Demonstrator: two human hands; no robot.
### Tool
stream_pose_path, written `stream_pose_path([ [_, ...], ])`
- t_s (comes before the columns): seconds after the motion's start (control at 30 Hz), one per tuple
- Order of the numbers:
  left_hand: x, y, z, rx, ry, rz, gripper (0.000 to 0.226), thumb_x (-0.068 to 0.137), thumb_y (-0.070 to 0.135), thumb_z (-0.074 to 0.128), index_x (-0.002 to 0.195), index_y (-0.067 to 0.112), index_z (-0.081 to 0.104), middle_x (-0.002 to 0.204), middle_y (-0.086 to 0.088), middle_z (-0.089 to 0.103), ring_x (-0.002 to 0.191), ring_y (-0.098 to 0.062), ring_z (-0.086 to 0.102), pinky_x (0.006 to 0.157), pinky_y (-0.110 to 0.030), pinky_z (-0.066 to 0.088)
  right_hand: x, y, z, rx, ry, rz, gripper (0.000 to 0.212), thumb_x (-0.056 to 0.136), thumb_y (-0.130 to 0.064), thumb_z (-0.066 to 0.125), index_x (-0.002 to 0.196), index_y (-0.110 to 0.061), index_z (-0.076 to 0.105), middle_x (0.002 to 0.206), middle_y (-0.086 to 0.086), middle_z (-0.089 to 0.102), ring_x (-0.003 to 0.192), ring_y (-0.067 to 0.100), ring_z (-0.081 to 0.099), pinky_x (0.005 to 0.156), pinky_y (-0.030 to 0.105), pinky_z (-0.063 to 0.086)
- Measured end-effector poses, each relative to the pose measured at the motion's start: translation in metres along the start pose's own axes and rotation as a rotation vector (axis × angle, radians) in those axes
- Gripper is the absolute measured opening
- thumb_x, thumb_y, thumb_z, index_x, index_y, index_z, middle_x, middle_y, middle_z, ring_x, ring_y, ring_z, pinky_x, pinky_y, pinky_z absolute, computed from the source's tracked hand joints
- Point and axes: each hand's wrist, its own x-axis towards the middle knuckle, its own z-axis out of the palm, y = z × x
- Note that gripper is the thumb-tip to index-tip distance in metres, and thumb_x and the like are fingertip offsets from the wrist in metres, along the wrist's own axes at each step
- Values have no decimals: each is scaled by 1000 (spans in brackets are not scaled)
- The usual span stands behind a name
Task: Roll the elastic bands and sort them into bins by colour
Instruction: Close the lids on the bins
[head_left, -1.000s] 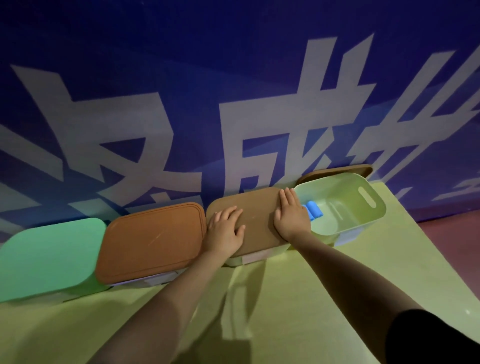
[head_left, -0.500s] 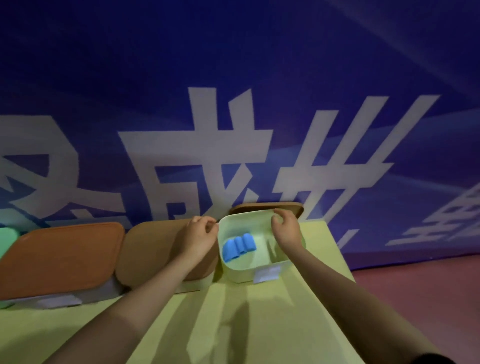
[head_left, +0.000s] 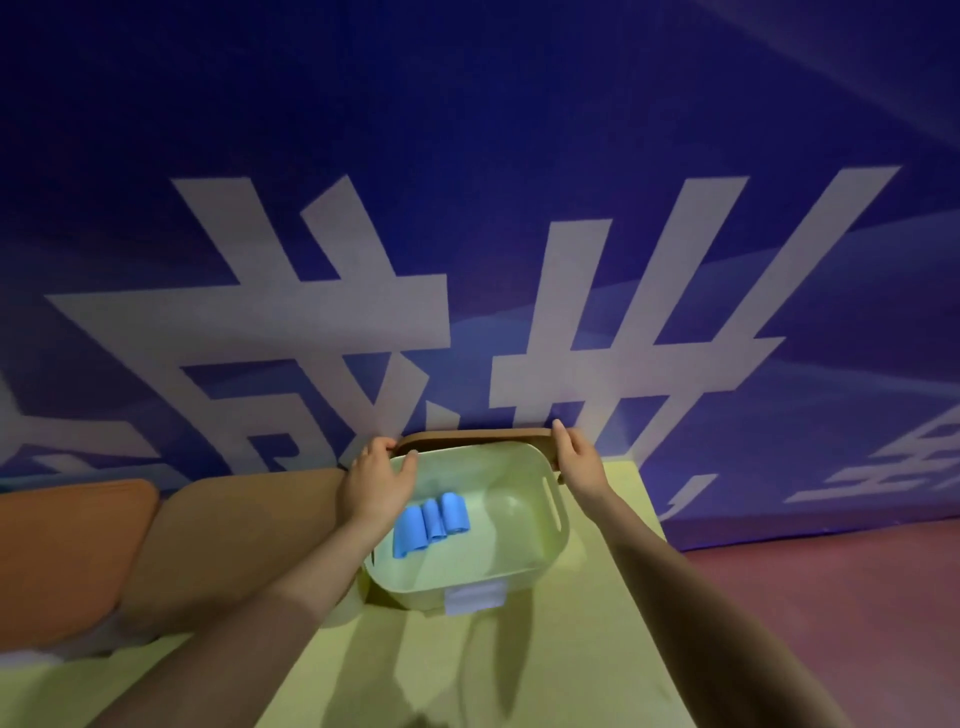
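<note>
Head view: your left hand (head_left: 375, 483) and right hand (head_left: 576, 457) grip the brown lid (head_left: 470, 438) behind the open bin (head_left: 530, 564); rolled blue bands (head_left: 431, 522) lie inside, nearer your left.

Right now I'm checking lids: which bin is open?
The pale green bin on the far right, holding blue rolls; the two bins to its left wear brown and orange lids.

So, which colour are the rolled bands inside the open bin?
Blue; the bands show best in the head view.
</note>
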Motion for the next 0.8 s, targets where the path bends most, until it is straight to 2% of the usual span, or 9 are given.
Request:
stream_pose_path([
  [0.1,2,-4,-1,-103,26,0,25,95,37,50,109,18,58,109,-1,62,96,-23,60,74,-32,46,-3,1,-1,28,-21,-97,35,94,-46,51,93,-13,62,87,4,64,82,17,60,71,27,48],
  [0.2,6,-11,-6,-260,22,24,13,97,31,47,96,27,59,102,0,64,91,-20,60,74,-32,48,-8,-4,0,94,57,-125,33,91,-47,57,88,-14,64,83,4,64,79,17,61,72,33,51],
  [0.3,7,-15,-14,-299,-5,56,14,98,35,44,97,30,58,100,1,63,90,-20,61,78,-38,51,-17,-18,-3,190,151,-84,37,91,-46,57,87,-10,64,78,4,63,76,17,60,68,28,51],
  [0.4,4,-11,-22,-349,-6,65,17,98,34,44,104,27,58,105,-1,61,93,-19,60,83,-42,52,-26,-39,-9,301,258,-60,42,94,-40,55,73,-4,58,68,6,51,66,12,47,63,24,41],
  [0.5,-3,-1,-32,-446,-13,25,21,99,36,43,111,25,56,113,-1,58,98,-20,60,87,-41,51,-39,-54,-16,411,236,-40,34,95,-31,57,69,-8,55,68,7,47,69,15,45,68,28,40],
  [0.57,-7,5,-38,-513,-26,-59,25,99,35,44,112,17,55,109,-3,57,97,-22,59,84,-37,49,-52,-61,-20,479,213,-38,28,95,-19,56,69,-8,57,69,7,50,72,18,49,69,28,44],
  [0.7,-15,15,-48,-663,-96,-185,32,98,37,47,74,16,51,75,-6,50,81,-25,53,74,-38,45,-88,-68,-25,540,151,-134,29,92,-3,50,64,-8,53,59,-1,47,56,6,46,54,15,40],
  [0.77,-21,16,-50,-711,-150,-262,23,96,34,54,82,15,57,84,-9,58,84,-26,56,78,-34,44,-102,-65,-28,523,110,-204,26,91,-2,52,66,-8,52,58,-4,48,55,2,47,57,17,40],
  [0.8,-23,12,-50,-711,-170,-297,23,93,33,59,94,11,61,97,-12,63,92,-28,59,88,-36,47,-106,-62,-29,499,78,-239,23,91,-2,54,69,-8,53,62,-4,50,60,3,49,61,20,41],
])
